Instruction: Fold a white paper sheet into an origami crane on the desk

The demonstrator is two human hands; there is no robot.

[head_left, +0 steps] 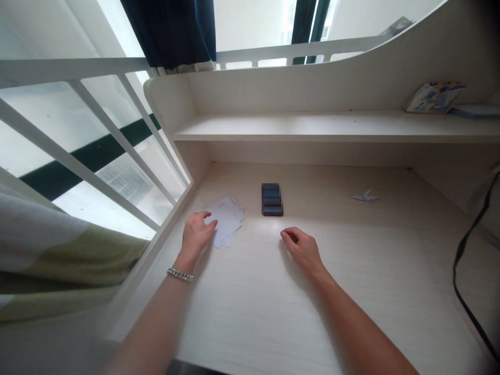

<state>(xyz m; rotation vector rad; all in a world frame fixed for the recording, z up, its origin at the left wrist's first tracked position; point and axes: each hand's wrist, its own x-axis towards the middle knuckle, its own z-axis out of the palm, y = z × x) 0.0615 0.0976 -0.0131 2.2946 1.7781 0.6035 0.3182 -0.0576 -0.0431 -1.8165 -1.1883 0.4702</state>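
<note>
My left hand point(197, 233), with a chain bracelet on its wrist, rests on a loose stack of white paper sheets point(227, 219) at the left of the pale wooden desk point(273, 297). Its fingers curl down onto the near edge of the sheets. My right hand point(300, 248) lies on the bare desk to the right, fingers curled inward with nothing seen in them. A dark phone point(272, 199) lies flat just beyond and between the two hands. A small white folded paper crane point(365, 196) sits farther right on the desk.
A shelf point(332, 127) runs above the desk's back, holding a colourful packet point(434, 97) at its right end. A black cable point(466, 271) hangs along the right side. White railing bars point(117, 140) and a window stand on the left, with a dark curtain point(172, 31) above.
</note>
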